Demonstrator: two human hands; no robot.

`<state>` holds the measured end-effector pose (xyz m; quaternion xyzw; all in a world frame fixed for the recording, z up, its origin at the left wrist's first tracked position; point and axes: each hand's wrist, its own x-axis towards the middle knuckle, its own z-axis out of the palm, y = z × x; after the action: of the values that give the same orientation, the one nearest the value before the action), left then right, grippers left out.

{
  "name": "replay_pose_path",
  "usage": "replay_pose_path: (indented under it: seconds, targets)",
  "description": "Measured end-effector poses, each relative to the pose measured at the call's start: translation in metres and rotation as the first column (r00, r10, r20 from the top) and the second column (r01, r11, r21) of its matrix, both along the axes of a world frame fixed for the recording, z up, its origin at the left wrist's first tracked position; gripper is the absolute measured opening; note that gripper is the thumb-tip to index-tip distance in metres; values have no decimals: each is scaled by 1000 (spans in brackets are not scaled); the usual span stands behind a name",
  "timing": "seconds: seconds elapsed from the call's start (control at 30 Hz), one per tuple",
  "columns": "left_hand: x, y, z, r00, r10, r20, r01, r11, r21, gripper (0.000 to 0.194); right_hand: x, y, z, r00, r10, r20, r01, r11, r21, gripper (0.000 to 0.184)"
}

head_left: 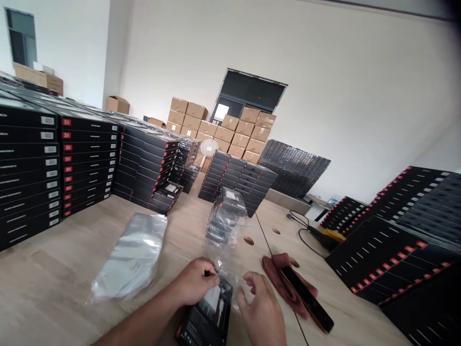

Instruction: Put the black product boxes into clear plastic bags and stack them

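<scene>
A flat black box [210, 312] lies in front of me at the bottom of the view, with clear plastic film around its far end. My left hand [198, 283] rests over the box's left side. Its thumb and index finger are pinched together on the clear plastic bag [219, 263] at the far end. To the right of the box is my right hand [261, 305], its fingers curved and apart, with nothing visible in them. A pile of flat clear plastic bags [131, 257] lies to the left. Beyond my hands stand several bagged black boxes [226, 216].
Tall stacks of black boxes stand at left [88, 163] and right [392, 259]. A black phone [307, 299] lies on a reddish-brown cloth [281, 283] to the right. The wooden table [72, 250] has round holes. Cartons [230, 129] and a white fan [209, 148] are behind.
</scene>
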<state>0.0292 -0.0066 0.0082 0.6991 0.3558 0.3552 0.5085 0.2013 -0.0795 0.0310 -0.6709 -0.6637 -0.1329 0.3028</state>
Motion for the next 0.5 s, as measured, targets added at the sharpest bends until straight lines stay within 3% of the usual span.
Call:
replay_pose_path:
  seconds: [0.13,0.27,0.4,0.43,0.5]
  targets:
    - [2,-2,-2,999,-49,0,49,999,-4,19,2,0,1,999,33,15,-32,997,-67,16]
    - [2,0,-5,999,-18,-46,17,1000,-6,20,14,0,3,996,-80,-34,81,997,2,19]
    - [-1,-2,-2,997,-54,-53,53,998,-24,20,28,2,6,986,44,-162,-38,999,37,15]
    - [-2,-3,-1,997,-71,-27,70,997,-45,23,34,1,9,980,50,-195,-39,997,60,17]
    - [-4,-5,2,993,-83,80,95,981,-168,51,49,-2,15,966,-64,-249,104,983,149,24]
